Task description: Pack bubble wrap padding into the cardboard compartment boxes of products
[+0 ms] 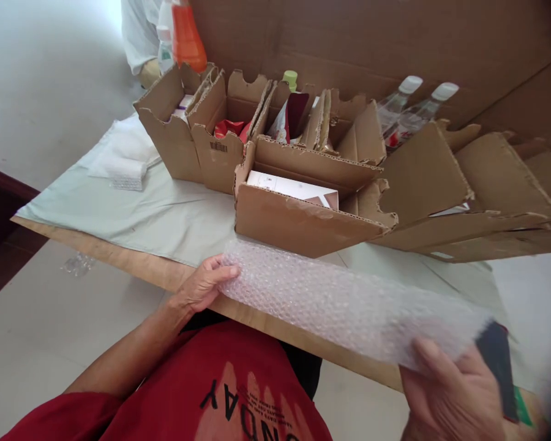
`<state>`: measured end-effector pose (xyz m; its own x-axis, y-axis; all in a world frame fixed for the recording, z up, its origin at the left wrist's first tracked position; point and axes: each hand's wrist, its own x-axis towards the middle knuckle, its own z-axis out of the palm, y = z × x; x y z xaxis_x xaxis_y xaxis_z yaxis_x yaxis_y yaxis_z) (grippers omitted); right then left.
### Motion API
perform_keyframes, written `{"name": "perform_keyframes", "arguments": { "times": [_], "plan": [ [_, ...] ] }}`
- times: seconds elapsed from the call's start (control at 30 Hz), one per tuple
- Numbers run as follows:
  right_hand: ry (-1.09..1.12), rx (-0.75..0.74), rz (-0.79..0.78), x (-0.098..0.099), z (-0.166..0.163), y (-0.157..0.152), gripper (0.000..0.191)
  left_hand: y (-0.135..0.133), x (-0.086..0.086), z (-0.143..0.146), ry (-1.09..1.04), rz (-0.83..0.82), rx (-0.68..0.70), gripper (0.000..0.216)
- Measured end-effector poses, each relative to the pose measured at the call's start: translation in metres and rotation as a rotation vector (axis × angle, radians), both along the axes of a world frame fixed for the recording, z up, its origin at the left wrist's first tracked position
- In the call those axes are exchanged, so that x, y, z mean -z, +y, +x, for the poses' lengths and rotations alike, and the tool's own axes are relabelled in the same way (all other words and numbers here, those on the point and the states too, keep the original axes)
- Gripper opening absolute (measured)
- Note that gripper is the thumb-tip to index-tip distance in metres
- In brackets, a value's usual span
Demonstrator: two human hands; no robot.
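Both hands pinch a strip of bubble wrap [344,300] stretched over the table's near edge [133,266], left hand [202,285] at one end, right hand [454,392] at the other beside a dark object [498,355], just before an open cardboard box [298,223] holding a white carton [294,187]

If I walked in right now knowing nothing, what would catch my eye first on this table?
Probably the long sheet of bubble wrap stretched across the near table edge, held by the left hand at one end and the right hand at the other. Behind it stands a row of open cardboard boxes, the nearest holding a white carton. At the far left an orange bottle stands out, with two clear bottles further right.
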<state>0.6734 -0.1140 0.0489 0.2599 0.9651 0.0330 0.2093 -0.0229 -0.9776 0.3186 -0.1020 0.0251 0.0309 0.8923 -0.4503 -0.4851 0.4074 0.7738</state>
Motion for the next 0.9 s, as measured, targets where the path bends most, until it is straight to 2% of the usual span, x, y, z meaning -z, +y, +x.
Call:
{"name": "perform_keyframes", "arguments": {
  "times": [0.1, 0.17, 0.2, 0.3, 0.4, 0.47, 0.57, 0.67, 0.73, 0.8, 0.9],
  "plan": [
    [-0.033, 0.137, -0.120, 0.015, -0.016, 0.017, 0.056, 0.003, 0.003, -0.018, 0.478, 0.135, -0.030, 0.025],
    [-0.241, 0.144, -0.176, 0.028, -0.023, 0.022, 0.070, 0.007, 0.008, -0.025, 0.870, 0.199, 0.006, 0.020],
    [-0.381, 0.131, -0.180, 0.035, -0.024, 0.023, 0.076, 0.008, 0.011, -0.028, 1.047, 0.220, 0.036, 0.024],
    [-0.746, 0.141, -0.086, 0.046, -0.015, 0.019, 0.088, 0.008, 0.016, -0.034, 1.427, 0.288, 0.077, 0.047],
    [-0.896, 0.183, 0.076, 0.044, -0.006, 0.015, 0.083, 0.000, 0.009, -0.031, 1.608, 0.422, -0.040, 0.048],
    [-0.904, 0.113, 0.159, 0.038, -0.018, 0.014, 0.064, -0.005, 0.000, -0.021, 1.582, 0.520, -0.089, 0.041],
    [-0.859, -0.219, 0.231, 0.032, -0.076, 0.018, 0.037, -0.005, -0.010, 0.000, 1.299, 0.541, 0.054, 0.028],
    [-0.862, -0.656, 0.305, 0.036, -0.144, 0.026, 0.038, 0.007, -0.007, 0.012, 0.928, 0.309, 0.162, 0.024],
    [-0.878, -0.823, 0.335, 0.044, -0.161, 0.030, 0.037, 0.018, -0.003, 0.008, 0.687, 0.111, 0.140, 0.034],
    [-0.906, -0.809, 0.330, 0.056, -0.140, 0.028, 0.037, 0.027, -0.001, 0.000, 0.506, -0.023, 0.126, 0.044],
    [-0.991, -0.512, 0.244, 0.071, -0.056, 0.017, 0.040, 0.032, -0.001, -0.010, 0.413, -0.081, 0.150, 0.047]
  ]
}}
